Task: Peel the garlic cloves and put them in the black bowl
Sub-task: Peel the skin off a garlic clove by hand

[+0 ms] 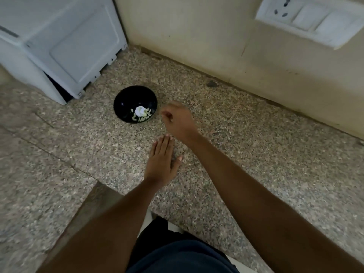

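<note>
One black bowl (135, 104), one white appliance (59, 44), two hands, one wall socket plate (309, 18).

Black bowl (126, 99) upright, garlic cloves (141, 114) inside

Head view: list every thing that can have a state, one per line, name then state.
black bowl: upright on the counter, holding garlic
garlic: a white bulb with loose pieces around it, inside the bowl
left hand: flat, fingers straight, over the counter
right hand: fingers curled, right of the bowl; whether it holds anything is unclear
wall socket: nothing plugged in
</note>
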